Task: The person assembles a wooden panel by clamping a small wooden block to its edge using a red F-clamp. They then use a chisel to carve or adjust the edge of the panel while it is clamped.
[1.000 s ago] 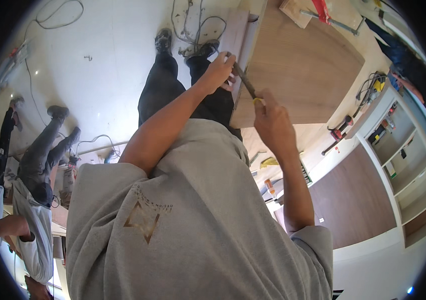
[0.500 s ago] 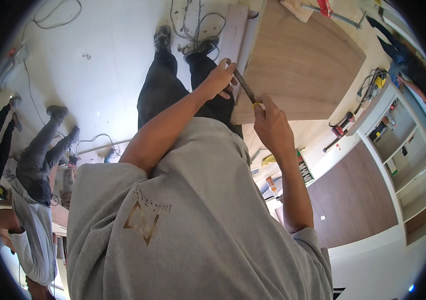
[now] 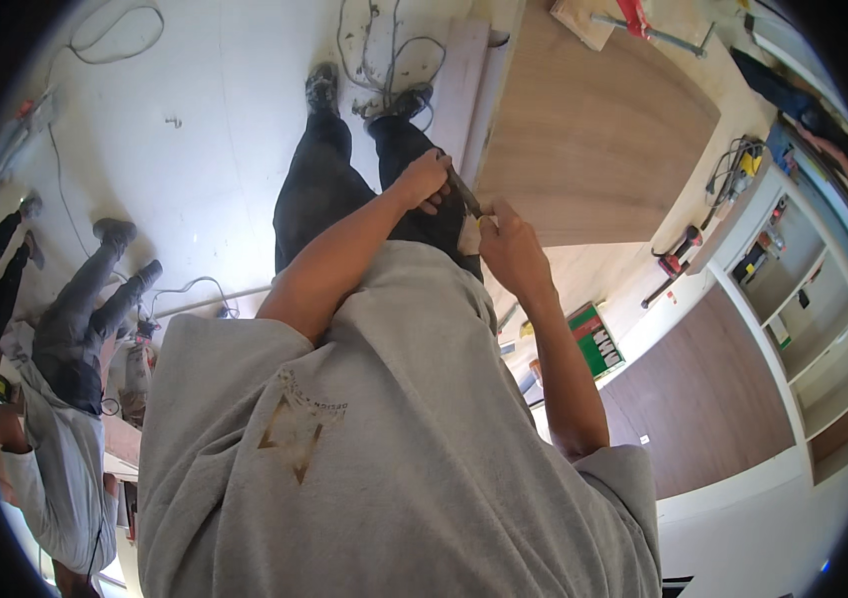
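A long, narrow, dark tool that looks like a file [image 3: 462, 191] slants between my two hands, in front of my dark trousers. Round its near end, where a bit of yellow shows, my right hand [image 3: 514, 247] is closed. My left hand [image 3: 424, 183] is bent at the far tip of the file, its thumb and fingers closed on it. To the right of both hands lies a large brown wood-grain panel [image 3: 593, 140], its left edge close to the file.
A red-handled clamp [image 3: 635, 18] holds a wood block at the panel's far edge. At right are a red and black power tool [image 3: 678, 254], a green box [image 3: 595, 344] and a shelf unit [image 3: 808, 309]. Cables [image 3: 384, 75] trail near my shoes. A co-worker [image 3: 70, 419] stands at left.
Both hands have come nearer my body, the right hand also shifting left. The file came with them and shows a shorter length. More of the green box is visible beside my right forearm.
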Motion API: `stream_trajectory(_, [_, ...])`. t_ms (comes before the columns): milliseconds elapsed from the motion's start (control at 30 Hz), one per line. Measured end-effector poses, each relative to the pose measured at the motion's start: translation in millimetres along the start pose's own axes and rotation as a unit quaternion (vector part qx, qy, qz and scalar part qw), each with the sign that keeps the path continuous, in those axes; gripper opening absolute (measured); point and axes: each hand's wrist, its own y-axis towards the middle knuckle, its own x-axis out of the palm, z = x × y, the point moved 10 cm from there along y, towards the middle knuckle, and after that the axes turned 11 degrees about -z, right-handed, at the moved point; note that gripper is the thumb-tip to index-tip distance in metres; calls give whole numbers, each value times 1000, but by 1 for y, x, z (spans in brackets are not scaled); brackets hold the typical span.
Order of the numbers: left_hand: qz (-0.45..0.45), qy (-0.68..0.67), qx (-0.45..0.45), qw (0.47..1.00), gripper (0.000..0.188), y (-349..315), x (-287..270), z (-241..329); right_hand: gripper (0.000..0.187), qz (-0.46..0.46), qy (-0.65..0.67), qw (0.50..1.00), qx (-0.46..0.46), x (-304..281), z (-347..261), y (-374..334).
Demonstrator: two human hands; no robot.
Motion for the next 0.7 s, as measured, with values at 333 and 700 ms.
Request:
stream_trajectory(333, [20, 18, 10, 1000, 41, -4, -7, 5, 23, -10, 24, 999, 22, 4, 0, 4])
stream_trajectory(700, [51, -5, 13, 999, 47, -9, -10, 20, 23, 5, 57, 998, 17, -8, 0, 0])
